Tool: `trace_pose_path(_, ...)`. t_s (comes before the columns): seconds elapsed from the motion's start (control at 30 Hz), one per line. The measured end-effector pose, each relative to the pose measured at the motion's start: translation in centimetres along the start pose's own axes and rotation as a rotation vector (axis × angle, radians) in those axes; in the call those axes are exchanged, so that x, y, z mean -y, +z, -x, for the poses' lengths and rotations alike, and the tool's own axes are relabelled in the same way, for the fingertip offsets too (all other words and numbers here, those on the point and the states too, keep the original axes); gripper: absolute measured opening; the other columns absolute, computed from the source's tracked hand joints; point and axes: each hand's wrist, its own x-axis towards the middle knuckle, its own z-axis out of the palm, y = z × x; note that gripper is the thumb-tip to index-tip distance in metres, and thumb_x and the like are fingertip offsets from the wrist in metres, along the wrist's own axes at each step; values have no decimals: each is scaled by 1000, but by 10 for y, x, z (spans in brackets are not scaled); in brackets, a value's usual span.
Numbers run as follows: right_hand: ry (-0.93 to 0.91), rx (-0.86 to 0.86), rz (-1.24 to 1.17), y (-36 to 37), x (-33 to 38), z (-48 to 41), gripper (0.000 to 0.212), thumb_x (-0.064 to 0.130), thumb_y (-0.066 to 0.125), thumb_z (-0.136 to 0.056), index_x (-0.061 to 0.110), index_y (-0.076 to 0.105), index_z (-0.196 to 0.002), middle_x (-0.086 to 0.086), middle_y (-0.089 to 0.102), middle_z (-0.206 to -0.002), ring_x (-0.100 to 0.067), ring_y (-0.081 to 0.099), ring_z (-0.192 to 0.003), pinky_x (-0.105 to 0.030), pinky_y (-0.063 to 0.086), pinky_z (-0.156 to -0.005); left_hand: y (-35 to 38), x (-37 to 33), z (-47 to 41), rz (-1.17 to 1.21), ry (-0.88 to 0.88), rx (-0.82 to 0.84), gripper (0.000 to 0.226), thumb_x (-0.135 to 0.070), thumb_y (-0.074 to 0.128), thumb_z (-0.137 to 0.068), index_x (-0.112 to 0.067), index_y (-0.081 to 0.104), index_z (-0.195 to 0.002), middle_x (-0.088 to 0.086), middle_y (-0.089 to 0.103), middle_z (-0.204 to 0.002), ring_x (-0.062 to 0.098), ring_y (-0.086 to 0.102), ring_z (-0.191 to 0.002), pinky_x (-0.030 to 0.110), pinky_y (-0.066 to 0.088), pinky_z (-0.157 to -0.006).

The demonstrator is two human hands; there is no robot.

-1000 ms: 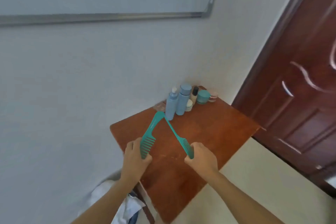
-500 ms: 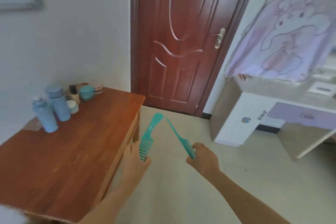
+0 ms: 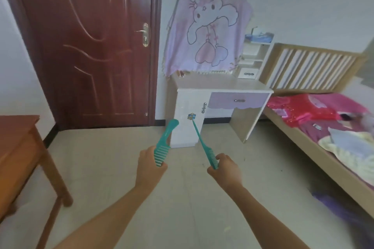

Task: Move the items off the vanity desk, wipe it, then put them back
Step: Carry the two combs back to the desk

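Vanity desk [image 3: 218,83] ahead, bed [image 3: 315,157] beside; left hand [image 3: 150,166] grips wide comb [image 3: 164,143], right hand [image 3: 225,170] tail comb [image 3: 210,154].

Open floor [image 3: 121,147] before vanity desk [image 3: 218,85]

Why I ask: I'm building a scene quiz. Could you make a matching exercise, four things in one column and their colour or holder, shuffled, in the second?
Things:
1. wide-tooth comb
2. tail comb
3. door
4. vanity desk drawer

Colour or holder:
a. lilac front
b. gripped by the right hand
c. dark red-brown
d. gripped by the left hand

Pairs: 1-d, 2-b, 3-c, 4-a
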Motion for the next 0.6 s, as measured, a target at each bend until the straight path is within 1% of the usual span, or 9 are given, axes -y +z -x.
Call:
trace_pose_path(0.1, 94, -12, -12, -13, -50, 0, 37, 26, 56, -83, 14, 50, -117, -2, 57, -116, -20, 57, -96, -23, 41, -68, 42, -30, 5, 50, 55, 76, 28, 1, 62, -65, -9, 52, -88, 6, 50, -82, 22, 45, -85, 22, 29, -61)
trace_pose_path(0.17, 142, -17, -14, -20, -74, -3, 37, 26, 56, -83, 14, 49, -117, -3, 57, -116, -20, 57, -97, -24, 42, -71, 63, -47, 4, 89, 71, 92, 28, 2, 62, -65, -13, 50, -86, 7, 49, -83, 22, 45, -83, 20, 28, -55)
trace_pose_path(0.2, 161, -16, -15, -23, -83, -5, 38, 26, 56, -82, 14, 49, -117, -3, 57, -116, -19, 57, -97, -24, 42, -71, 72, -54, 3, 98, 70, 103, 29, 2, 62, -66, -12, 51, -89, 8, 49, -86, 21, 45, -83, 19, 30, -56)
trace_pose_path(0.27, 184, -12, -14, -27, -96, -12, 37, 26, 57, -82, 14, 49, -117, -2, 57, -116, -18, 57, -96, -23, 42, -68, 85, -63, -2, 97, 66, 113, 32, 1, 62, -69, -7, 53, -99, 11, 50, -93, 14, 44, -80, 18, 32, -60)
trace_pose_path(0.3, 185, -14, -13, -28, -99, -17, 37, 26, 56, -82, 14, 49, -116, -2, 57, -115, -18, 57, -95, -24, 43, -69, 90, -66, -7, 99, 62, 110, 33, 1, 62, -70, -5, 53, -101, 12, 50, -96, 8, 42, -76, 15, 31, -60)
trace_pose_path(0.37, 182, -19, -20, -31, -101, -31, 37, 26, 57, -82, 14, 49, -115, -3, 57, -114, -18, 57, -94, -26, 47, -71, 99, -71, -19, 112, 65, 97, 32, 2, 62, -71, -2, 53, -101, 15, 50, -97, 6, 38, -70, 14, 28, -57)
trace_pose_path(0.47, 165, -35, -28, -38, -94, -62, 36, 27, 57, -82, 15, 49, -115, -2, 57, -114, -18, 57, -93, -27, 50, -72, 111, -75, -46, 117, 71, 72, 32, 1, 62, -71, -3, 53, -101, 16, 51, -96, 7, 35, -74, 16, 26, -56)
trace_pose_path(0.53, 141, -49, -16, -45, -85, -90, 37, 28, 57, -82, 15, 49, -115, -1, 57, -114, -18, 58, -94, -28, 53, -74, 119, -76, -71, 116, 52, 48, 35, 1, 62, -71, -3, 53, -104, 15, 51, -97, 10, 37, -80, 19, 31, -62)
trace_pose_path(0.6, 108, -54, 0, -50, -75, -122, 37, 27, 56, -82, 15, 48, -117, -2, 57, -115, -19, 58, -97, -28, 51, -71, 130, -74, -100, 131, 30, 24, 36, 0, 62, -70, -4, 54, -105, 14, 52, -96, 15, 39, -88, 27, 38, -69)
